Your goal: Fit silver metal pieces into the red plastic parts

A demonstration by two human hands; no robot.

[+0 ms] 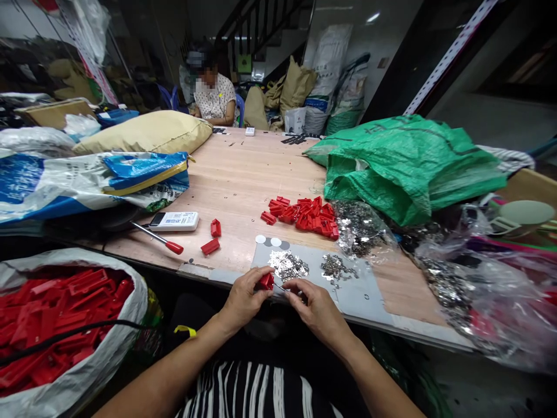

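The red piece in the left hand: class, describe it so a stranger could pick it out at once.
Start at the wooden table and find the grey mat along its near edge. By that edge, the left hand holds the red piece. Unlike the red pile farther back, it is held, with a thin metal piece in the right hand close to it.

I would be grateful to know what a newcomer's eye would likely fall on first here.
Probably the green sack on the right of the table, and the open white sack of red parts at lower left. At the near edge, the left hand holds a red piece and the right hand a slim metal piece.
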